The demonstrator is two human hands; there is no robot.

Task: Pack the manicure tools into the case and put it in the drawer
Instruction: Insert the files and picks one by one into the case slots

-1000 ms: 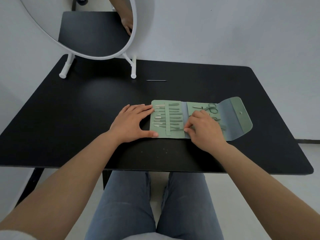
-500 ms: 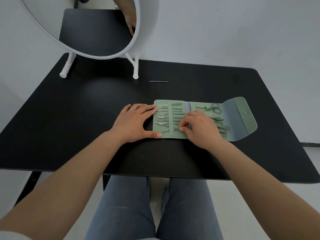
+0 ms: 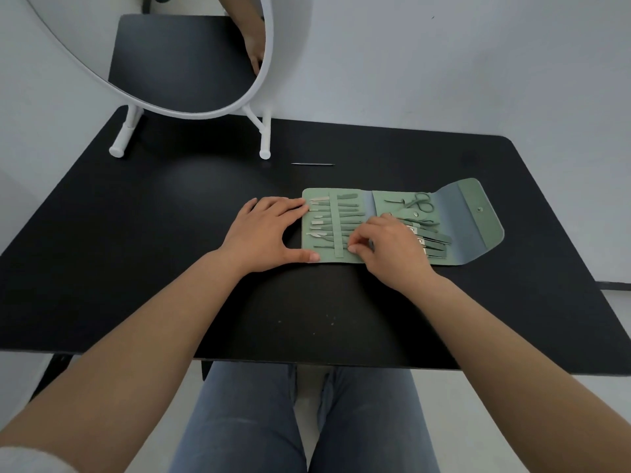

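At centre frame, on the black surface (image 3: 136, 268), the green case (image 3: 485, 230) lies unfolded, most tools already under its strap (image 3: 336, 230). My right hand (image 3: 392, 250) sits over the case's lower middle, thumb and forefinger pinched together at the near end of the bottom tool (image 3: 327, 246); whether they actually grip it I cannot tell, since the knuckles cover the contact. My left hand (image 3: 266, 233) lies flat and spread just beside the case's left edge, thumb touching the lower corner and fingers (image 3: 293, 204) reaching the upper edge, holding nothing.

To seat this tool well, I should slide it along its slot toward frame left, low and straight, so the tip passes under the strap without lifting it. My left hand should press the case so it cannot skate.

One thin pin (image 3: 312, 164) lies loose above the case, near the mirror's (image 3: 191, 56) foot; it needs packing before I fold the flap. No drawer is in view.
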